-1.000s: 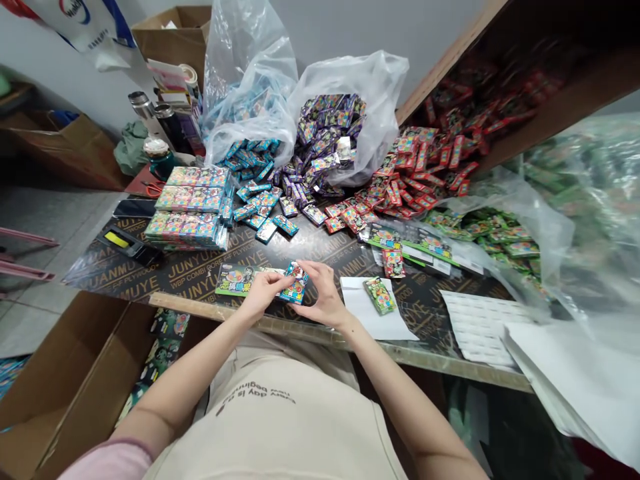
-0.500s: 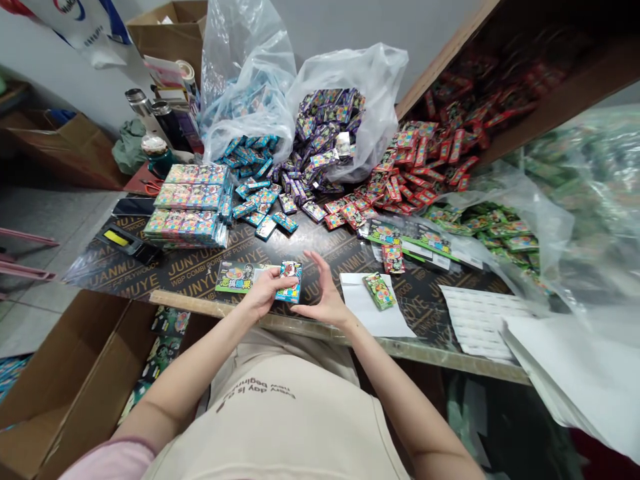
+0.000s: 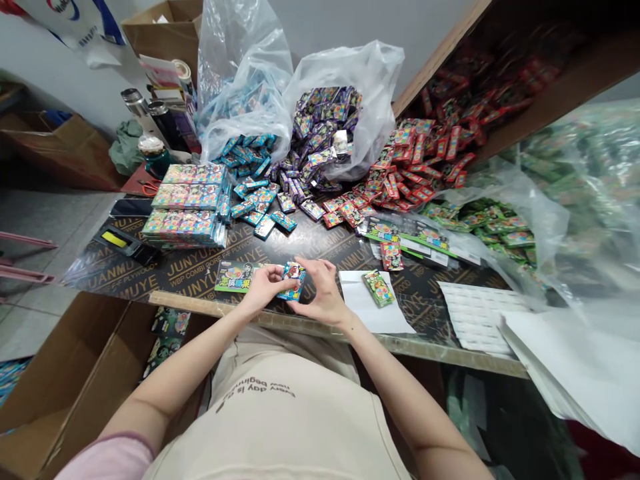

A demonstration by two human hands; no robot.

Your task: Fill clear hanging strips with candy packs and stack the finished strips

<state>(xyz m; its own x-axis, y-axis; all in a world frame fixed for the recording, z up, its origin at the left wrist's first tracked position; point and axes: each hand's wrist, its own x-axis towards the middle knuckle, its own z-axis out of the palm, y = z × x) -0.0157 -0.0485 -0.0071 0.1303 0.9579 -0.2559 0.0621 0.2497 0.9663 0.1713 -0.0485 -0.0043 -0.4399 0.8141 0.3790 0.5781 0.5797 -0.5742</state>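
Near the table's front edge, a small blue packet [image 3: 293, 280] is held between my two hands. My left hand [image 3: 267, 288] grips its left side with the thumb across its face. My right hand [image 3: 323, 292] closes around its right edge, thumb below and fingers above. A green and black printed card [image 3: 234, 276] lies flat just left of my left hand. Right of my right hand, a green packet [image 3: 379, 288] rests on a white sheet [image 3: 355, 313]. A red packet [image 3: 391, 256] lies behind that sheet.
Piles of blue packets [image 3: 257, 200], purple packets [image 3: 320, 133] and red packets [image 3: 415, 157] lie at the back. Wrapped stacks [image 3: 185, 200] and a black tape dispenser [image 3: 125, 240] stand left. An open carton [image 3: 85, 387] is below left; white papers [image 3: 575, 373] lie right.
My right hand has closed from an open curve onto the blue packet's right side. The packet has shifted slightly right and up, with my left hand still on it.
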